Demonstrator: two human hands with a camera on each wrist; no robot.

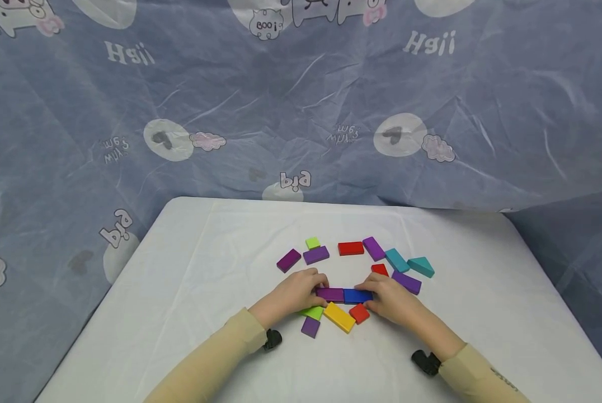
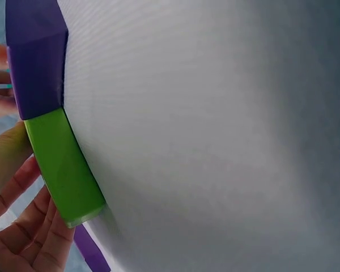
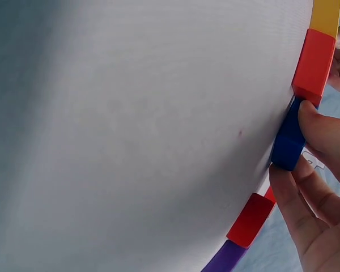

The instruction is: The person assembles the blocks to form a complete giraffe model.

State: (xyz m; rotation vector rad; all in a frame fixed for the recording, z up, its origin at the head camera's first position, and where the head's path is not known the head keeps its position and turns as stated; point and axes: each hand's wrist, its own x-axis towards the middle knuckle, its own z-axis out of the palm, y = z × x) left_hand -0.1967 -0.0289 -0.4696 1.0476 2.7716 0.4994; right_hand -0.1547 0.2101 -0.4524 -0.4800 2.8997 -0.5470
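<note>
A magenta-purple block (image 1: 330, 294) and a blue block (image 1: 357, 296) lie end to end in the head view. My left hand (image 1: 295, 291) has its thumb and fingers round the left end of the purple one. With thumb and fingers, my right hand (image 1: 393, 298) pinches the blue block, seen also as the blue block (image 3: 289, 136) beside the right hand (image 3: 323, 192) in the right wrist view. In the left wrist view, a green block (image 2: 65, 167) hides part of the left hand (image 2: 22, 215) and what it grips.
Near my hands lie a yellow block (image 1: 339, 318), a small red block (image 1: 359, 313) and a small purple block (image 1: 310, 327). Beyond them on the white table (image 1: 220, 252) are a red block (image 1: 351, 248), a teal triangle (image 1: 422, 267) and several other blocks.
</note>
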